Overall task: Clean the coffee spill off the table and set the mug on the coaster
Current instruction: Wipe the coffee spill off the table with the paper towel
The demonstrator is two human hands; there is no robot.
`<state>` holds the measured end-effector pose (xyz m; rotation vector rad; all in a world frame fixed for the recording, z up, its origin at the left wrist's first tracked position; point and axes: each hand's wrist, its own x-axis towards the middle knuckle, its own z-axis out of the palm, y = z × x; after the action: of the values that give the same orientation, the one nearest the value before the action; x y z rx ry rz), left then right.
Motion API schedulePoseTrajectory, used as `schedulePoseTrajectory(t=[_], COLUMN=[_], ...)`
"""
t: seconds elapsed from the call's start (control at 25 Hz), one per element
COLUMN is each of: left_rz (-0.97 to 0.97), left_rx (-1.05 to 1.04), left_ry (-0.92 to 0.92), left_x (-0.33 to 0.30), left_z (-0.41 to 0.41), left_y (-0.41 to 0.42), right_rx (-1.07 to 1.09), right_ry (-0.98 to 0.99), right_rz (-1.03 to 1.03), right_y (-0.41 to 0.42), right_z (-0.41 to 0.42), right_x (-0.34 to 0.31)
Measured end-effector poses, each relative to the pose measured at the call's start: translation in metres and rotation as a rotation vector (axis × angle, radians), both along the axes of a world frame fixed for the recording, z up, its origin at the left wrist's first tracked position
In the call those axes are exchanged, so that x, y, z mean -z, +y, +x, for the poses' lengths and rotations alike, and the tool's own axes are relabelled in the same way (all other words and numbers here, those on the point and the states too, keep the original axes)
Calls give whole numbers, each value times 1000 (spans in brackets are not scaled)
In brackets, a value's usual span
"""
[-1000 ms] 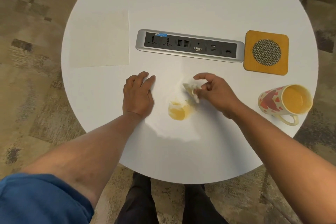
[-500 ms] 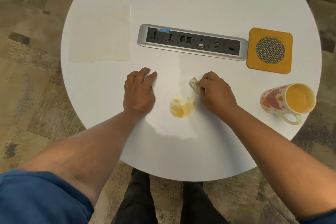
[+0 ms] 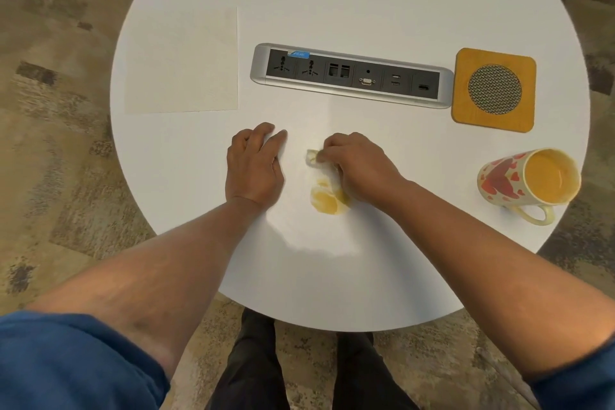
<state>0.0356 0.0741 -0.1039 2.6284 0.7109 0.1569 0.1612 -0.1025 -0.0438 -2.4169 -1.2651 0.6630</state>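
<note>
A yellow-brown coffee spill lies on the round white table near its front. My right hand grips a small crumpled, stained napkin and presses it on the table at the spill's upper edge. My left hand rests flat on the table just left of the spill, fingers straight. A mug with red hearts and a yellow inside lies on its side at the table's right edge. The orange square coaster with a mesh centre sits behind the mug.
A silver power and data socket strip runs across the table's middle. A flat cream napkin sheet lies at the left. My legs and patterned carpet show below the table's edge.
My right hand has lowered the crumpled napkin onto the table and slid it left, closer to the spill. My left hand has stayed in place.
</note>
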Motion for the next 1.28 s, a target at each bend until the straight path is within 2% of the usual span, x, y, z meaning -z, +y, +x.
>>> schedulePoseTrajectory(t=[0.2,0.28,0.44,0.76,0.84,0.96,1.04,1.16,1.28], left_rz=[-10,-8,-12,6,14,34,59,120,188], left_rx=[-2,-1,6,15,22,46,51,74,109], left_ry=[6,7,12,-21,-29,-36,-31,-44,-58], left_x=[-3,-3,-1,3,4,5,8,14,25], left_z=[0,0,-1,-2,-2,-1,-1,0,3], left_y=[-2,-2,-1,1,0,0,-1,5,15], right_rx=[-201,-209,-110,256,451,807,997,1305,1649], right_ry=[-7,-29,-27,262,520,988,1186,1270,1172], right_rz=[-47,-63,-126,-134,-19,345,581,937,1155], right_y=[-17,-27,-47,-78,-94,-135,-171,-241,-317], right_z=[4,5,2,-45,-57,-70,-75,-77,-80], right_x=[-3,-3,-5,-13,-7,-7,-9,-10,2])
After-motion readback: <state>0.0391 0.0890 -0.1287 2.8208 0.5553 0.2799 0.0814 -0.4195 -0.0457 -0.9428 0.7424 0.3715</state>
